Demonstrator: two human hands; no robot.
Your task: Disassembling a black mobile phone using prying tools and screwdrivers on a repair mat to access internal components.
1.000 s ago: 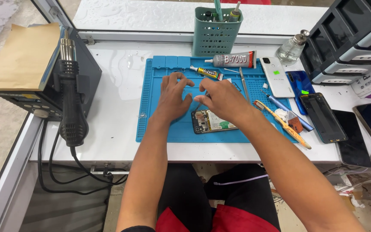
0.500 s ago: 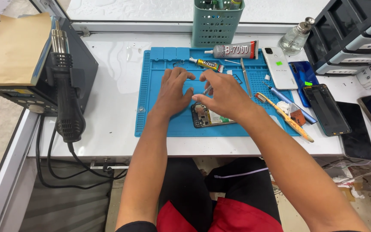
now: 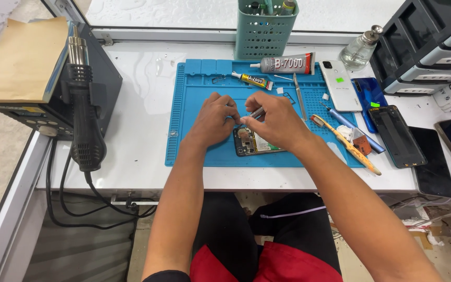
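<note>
An opened phone [image 3: 254,143] with its back off lies on the blue work mat [image 3: 199,83]; its board and battery show. My right hand [image 3: 280,122] hovers over its top end and holds a small dark metal tool [image 3: 257,112], a screwdriver by its look. My left hand [image 3: 210,121] is just left of it, fingers curled. Its fingertips pinch at the tool's tip, where both hands meet. The tip itself is hidden by the fingers.
A hot air gun [image 3: 85,120] hangs on its station [image 3: 43,104] at the left. On the mat lie two glue tubes [image 3: 285,64], tweezers [image 3: 299,96] and an orange toothbrush [image 3: 348,146]. Several phones [image 3: 396,136] lie right. At the back are a teal basket [image 3: 263,34], a glass bottle [image 3: 360,49] and black drawers [image 3: 424,47].
My left hand has gone from lying spread on the mat to curled, and its fingertips have met my right hand above the phone's top end. The view has drifted a little.
</note>
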